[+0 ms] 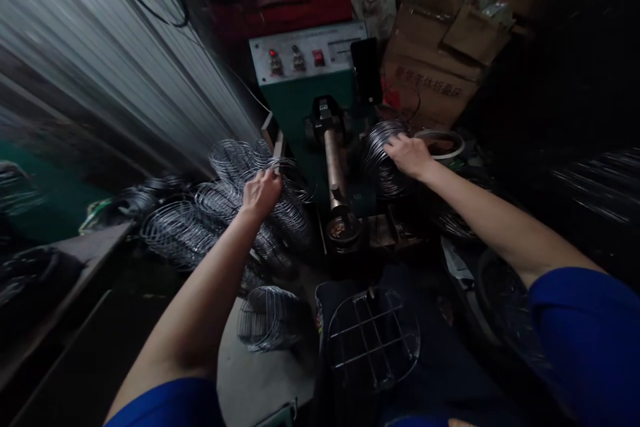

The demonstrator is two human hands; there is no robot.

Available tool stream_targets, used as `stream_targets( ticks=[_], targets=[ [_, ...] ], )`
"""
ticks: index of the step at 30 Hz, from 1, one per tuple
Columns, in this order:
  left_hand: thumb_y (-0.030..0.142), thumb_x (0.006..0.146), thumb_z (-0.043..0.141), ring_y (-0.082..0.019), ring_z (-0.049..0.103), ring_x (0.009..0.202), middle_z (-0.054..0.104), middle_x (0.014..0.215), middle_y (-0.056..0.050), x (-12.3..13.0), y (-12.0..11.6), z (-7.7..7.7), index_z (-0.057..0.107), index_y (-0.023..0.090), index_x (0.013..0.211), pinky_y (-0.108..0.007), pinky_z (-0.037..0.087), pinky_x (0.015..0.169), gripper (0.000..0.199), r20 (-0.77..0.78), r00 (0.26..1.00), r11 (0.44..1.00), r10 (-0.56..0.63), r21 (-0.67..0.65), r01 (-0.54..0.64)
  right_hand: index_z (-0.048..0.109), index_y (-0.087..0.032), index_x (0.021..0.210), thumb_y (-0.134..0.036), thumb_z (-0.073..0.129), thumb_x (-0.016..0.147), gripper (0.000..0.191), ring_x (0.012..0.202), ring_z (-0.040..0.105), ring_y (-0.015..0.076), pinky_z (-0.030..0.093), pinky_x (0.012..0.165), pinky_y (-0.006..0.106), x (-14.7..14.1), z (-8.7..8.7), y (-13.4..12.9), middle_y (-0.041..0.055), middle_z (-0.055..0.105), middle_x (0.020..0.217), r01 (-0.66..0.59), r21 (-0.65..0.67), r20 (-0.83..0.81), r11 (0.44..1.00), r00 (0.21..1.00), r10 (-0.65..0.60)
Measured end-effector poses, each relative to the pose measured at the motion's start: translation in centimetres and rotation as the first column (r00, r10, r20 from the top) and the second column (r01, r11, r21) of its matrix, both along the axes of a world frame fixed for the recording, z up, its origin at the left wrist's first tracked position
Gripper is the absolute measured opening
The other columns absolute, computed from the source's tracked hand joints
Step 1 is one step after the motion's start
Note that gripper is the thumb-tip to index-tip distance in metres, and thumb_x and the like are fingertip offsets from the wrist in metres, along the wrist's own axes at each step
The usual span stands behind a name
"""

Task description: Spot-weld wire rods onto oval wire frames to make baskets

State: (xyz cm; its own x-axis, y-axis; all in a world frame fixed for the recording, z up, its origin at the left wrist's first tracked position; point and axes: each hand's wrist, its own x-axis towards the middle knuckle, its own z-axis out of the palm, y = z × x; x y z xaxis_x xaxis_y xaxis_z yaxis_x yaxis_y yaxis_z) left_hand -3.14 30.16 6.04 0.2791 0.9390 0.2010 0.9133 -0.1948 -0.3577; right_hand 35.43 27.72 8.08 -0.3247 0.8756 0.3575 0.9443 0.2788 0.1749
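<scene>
Here, the left hand [261,193] curled at the piled wire rings [220,200] left of the metal rod [334,163], and the right hand [410,155] touched the ring bundle [380,161] on its other side. The hands were well apart; whether either gripped a wire could not be told. Light pinches on single rings would probably have limited tangling.
</scene>
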Motion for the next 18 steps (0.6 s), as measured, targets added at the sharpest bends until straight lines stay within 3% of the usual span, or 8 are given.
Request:
stream_targets(
  ticks=[3,7,12,14,16,18],
  targets=[
    [0.015,0.099,0.027,-0.036,0.056,0.119,0.066,0.120,-0.020,-0.7,-0.5,-0.3,0.058,0.017,0.137,-0.041,0.055,0.082,0.049,0.027,0.999,0.999,-0.034,-0.019,0.034,0.069,-0.015,0.110,-0.006,0.039,0.101,0.033,0.103,0.055,0.0277,0.043,0.073,0.033,0.7,1.0,-0.5,0.0168,0.069,0.109,-0.010,0.016,0.009,1.000,1.000,0.010],
    [0.020,0.100,0.033,-0.034,0.055,0.121,0.061,0.125,-0.016,-1.2,-1.2,-0.4,0.056,0.029,0.143,-0.040,0.054,0.084,0.050,0.117,0.992,0.999,-0.040,-0.011,0.041,0.069,-0.017,0.110,-0.004,0.040,0.098,0.034,0.103,0.052,0.0285,0.040,0.072,0.033,1.7,1.7,-2.5,0.0156,0.067,0.106,-0.054,0.034,0.085,0.998,0.995,0.051],
    [0.019,0.099,0.037,-0.032,0.056,0.118,0.059,0.124,-0.014,-0.6,-3.5,-0.6,0.067,0.030,0.124,-0.037,0.051,0.081,0.041,0.189,0.982,1.000,-0.021,0.025,0.017,0.068,-0.016,0.107,-0.003,0.041,0.093,0.033,0.096,0.053,0.0267,0.037,0.066,0.032,1.9,1.1,-8.0,0.0130,0.064,0.097,-0.068,0.042,0.208,0.997,0.976,0.058],
    [0.020,0.099,0.038,-0.031,0.056,0.117,0.062,0.121,-0.014,-0.6,-5.6,-1.9,0.067,0.028,0.119,-0.037,0.051,0.080,0.037,0.237,0.971,0.999,0.005,0.046,-0.016,0.066,-0.016,0.106,-0.003,0.042,0.090,0.032,0.094,0.055,0.0268,0.034,0.062,0.031,2.2,0.9,-11.1,0.0126,0.063,0.094,-0.070,0.020,0.195,0.997,0.979,0.065],
    [0.019,0.098,0.040,-0.030,0.058,0.116,0.064,0.120,-0.013,-1.0,-8.5,-4.3,0.066,0.027,0.118,-0.037,0.050,0.083,0.034,0.380,0.922,0.994,0.075,0.043,-0.098,0.064,-0.017,0.104,-0.010,0.045,0.091,0.025,0.089,0.057,0.0276,0.033,0.059,0.032,2.7,1.1,-14.8,0.0125,0.063,0.093,-0.093,0.002,0.112,0.996,0.989,0.092],
    [0.020,0.095,0.046,-0.028,0.061,0.113,0.066,0.119,-0.011,-1.9,-12.0,-7.8,0.065,0.025,0.116,-0.035,0.049,0.088,0.029,0.646,0.735,0.971,0.205,-0.039,-0.237,0.063,-0.021,0.105,-0.028,0.044,0.097,0.022,0.084,0.060,0.0281,0.038,0.060,0.034,3.1,1.8,-18.4,0.0116,0.066,0.097,-0.130,0.014,-0.079,0.991,0.988,0.131]
  ],
)
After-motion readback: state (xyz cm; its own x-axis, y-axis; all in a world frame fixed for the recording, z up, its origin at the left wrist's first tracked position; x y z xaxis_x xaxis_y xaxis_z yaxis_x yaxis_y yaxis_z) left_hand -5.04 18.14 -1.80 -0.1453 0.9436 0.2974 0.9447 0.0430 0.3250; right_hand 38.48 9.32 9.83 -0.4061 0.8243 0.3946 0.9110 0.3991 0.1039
